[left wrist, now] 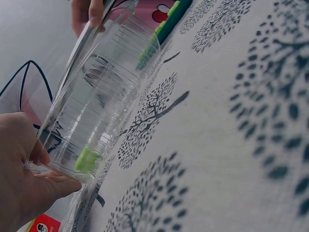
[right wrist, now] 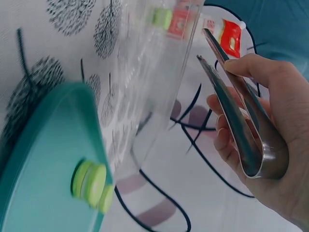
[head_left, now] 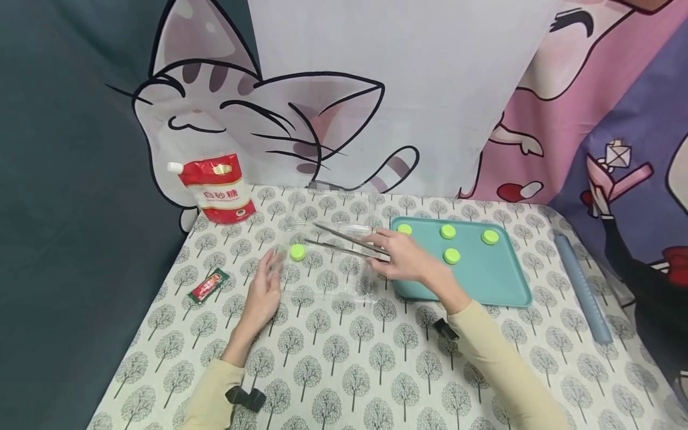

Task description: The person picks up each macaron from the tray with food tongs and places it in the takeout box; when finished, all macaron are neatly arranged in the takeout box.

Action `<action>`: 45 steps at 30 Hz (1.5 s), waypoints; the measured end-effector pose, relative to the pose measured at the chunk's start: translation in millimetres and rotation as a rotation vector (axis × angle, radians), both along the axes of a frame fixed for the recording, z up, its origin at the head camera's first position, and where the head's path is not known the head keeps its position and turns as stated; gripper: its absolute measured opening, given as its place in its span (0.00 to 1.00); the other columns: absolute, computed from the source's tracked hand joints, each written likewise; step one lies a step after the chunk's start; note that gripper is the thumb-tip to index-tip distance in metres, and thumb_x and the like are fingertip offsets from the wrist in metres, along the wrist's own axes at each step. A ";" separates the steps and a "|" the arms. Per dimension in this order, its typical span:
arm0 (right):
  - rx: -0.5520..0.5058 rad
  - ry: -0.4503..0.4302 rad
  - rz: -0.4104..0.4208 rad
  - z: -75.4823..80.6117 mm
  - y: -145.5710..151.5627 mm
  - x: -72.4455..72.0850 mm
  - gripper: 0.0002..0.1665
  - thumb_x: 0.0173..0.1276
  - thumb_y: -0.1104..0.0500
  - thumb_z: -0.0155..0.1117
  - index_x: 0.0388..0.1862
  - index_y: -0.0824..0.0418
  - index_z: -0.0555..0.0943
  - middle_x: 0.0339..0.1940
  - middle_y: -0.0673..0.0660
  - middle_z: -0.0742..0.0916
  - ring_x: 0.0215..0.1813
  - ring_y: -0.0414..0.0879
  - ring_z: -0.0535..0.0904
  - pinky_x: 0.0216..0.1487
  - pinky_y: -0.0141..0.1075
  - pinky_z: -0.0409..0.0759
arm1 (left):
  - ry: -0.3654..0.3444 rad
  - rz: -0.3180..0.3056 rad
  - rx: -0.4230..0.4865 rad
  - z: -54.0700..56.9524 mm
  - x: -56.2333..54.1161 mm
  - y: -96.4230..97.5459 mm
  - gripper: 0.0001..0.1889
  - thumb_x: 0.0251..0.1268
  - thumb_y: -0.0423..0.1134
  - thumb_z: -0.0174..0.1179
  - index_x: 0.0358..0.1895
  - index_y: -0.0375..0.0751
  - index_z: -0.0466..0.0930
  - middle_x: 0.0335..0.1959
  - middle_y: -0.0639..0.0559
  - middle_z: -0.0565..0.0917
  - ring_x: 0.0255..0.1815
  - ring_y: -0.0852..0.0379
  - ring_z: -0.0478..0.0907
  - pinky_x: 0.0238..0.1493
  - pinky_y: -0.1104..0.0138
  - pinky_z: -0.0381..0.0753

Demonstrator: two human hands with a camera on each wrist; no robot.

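My right hand (head_left: pixel 398 254) grips metal tongs (head_left: pixel 349 238) near their bent end. Their two arms stand apart with nothing between the tips, above a clear plastic box (head_left: pixel 329 295). A yellow-green round piece (head_left: pixel 297 252) sits inside the box at its left end. At that end my left hand (head_left: pixel 264 285) holds the box wall, thumb on the outside and fingers at the rim in the left wrist view. Right of the box lies a teal tray (head_left: pixel 484 286) with several like pieces, among them a front one (head_left: pixel 451 256) and a right one (head_left: pixel 490 237).
At the back left stands a red and white sugar pouch (head_left: pixel 219 190) with a white cap. A small red and green packet (head_left: pixel 208 285) lies left of my left hand. A blue-grey stick (head_left: pixel 583 289) lies right of the tray. The tree-patterned tablecloth (head_left: pixel 306 364) meets a printed curtain (head_left: pixel 430 89) behind.
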State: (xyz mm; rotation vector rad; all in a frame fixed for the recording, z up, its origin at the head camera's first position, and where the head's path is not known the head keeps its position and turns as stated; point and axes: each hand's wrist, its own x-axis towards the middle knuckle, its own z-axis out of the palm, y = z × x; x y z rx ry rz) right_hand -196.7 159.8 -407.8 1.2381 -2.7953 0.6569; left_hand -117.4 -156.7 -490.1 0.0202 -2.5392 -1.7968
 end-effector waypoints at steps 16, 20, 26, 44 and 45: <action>-0.134 0.148 -0.147 8.1 79.9 23.8 0.26 0.61 0.59 0.73 0.59 0.64 0.82 0.42 0.58 0.88 0.39 0.47 0.83 0.32 0.34 0.82 | -0.014 -0.013 -0.001 -2.1 -0.2 -2.2 0.32 0.81 0.30 0.39 0.82 0.40 0.42 0.81 0.42 0.60 0.78 0.41 0.64 0.81 0.51 0.61; -0.141 0.162 -0.179 8.6 97.3 29.2 0.27 0.60 0.61 0.73 0.59 0.65 0.82 0.40 0.57 0.87 0.35 0.44 0.81 0.28 0.31 0.80 | -0.011 -0.016 0.000 -3.2 0.9 -3.0 0.32 0.81 0.30 0.39 0.83 0.41 0.41 0.81 0.42 0.60 0.78 0.41 0.64 0.80 0.50 0.61; -0.155 0.210 -0.228 6.7 121.6 39.7 0.27 0.57 0.63 0.74 0.57 0.66 0.82 0.39 0.56 0.87 0.35 0.47 0.83 0.31 0.35 0.85 | -0.014 -0.019 -0.003 -2.6 2.7 -2.6 0.31 0.82 0.32 0.39 0.83 0.40 0.42 0.81 0.42 0.60 0.77 0.41 0.65 0.80 0.49 0.62; -0.124 0.182 -0.467 -22.6 179.7 82.4 0.28 0.53 0.63 0.76 0.55 0.64 0.83 0.32 0.56 0.86 0.31 0.40 0.76 0.28 0.33 0.77 | -0.021 -0.009 -0.044 3.4 1.4 0.3 0.32 0.81 0.31 0.40 0.82 0.38 0.42 0.80 0.41 0.61 0.76 0.39 0.66 0.79 0.49 0.64; -0.124 0.185 -0.474 -24.3 181.8 84.1 0.27 0.53 0.63 0.76 0.54 0.64 0.83 0.32 0.55 0.86 0.31 0.40 0.75 0.27 0.33 0.76 | -0.024 -0.003 -0.049 3.8 1.6 -0.2 0.32 0.81 0.32 0.40 0.82 0.39 0.42 0.80 0.42 0.61 0.76 0.40 0.66 0.79 0.49 0.64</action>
